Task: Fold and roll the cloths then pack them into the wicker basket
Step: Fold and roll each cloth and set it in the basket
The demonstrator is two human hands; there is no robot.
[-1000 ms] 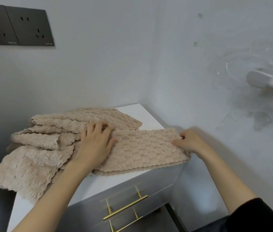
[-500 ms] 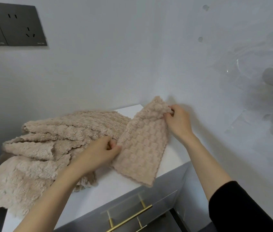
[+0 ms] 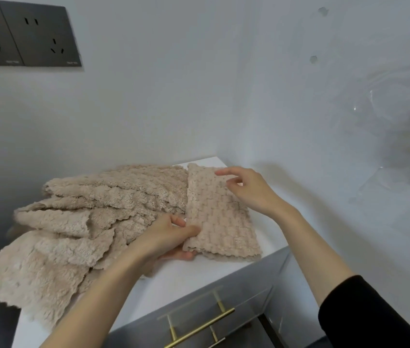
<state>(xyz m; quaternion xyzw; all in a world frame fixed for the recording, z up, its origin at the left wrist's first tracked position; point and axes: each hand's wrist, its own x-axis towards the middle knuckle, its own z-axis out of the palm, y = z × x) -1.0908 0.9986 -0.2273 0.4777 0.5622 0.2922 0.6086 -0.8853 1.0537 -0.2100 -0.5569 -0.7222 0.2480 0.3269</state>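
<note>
Now: folded cloth [image 3: 220,217] lies as a narrow strip at frame centre on the white cabinet top [image 3: 198,275]; beige waffle plush, scalloped hem. I read left hand [image 3: 171,237] pinching its near-left edge, thumb on top, probably anchoring it; right hand [image 3: 249,189] loosely spread over the far end, contact unclear. Fluffy unfolded pile [image 3: 86,222], lower left.
</note>
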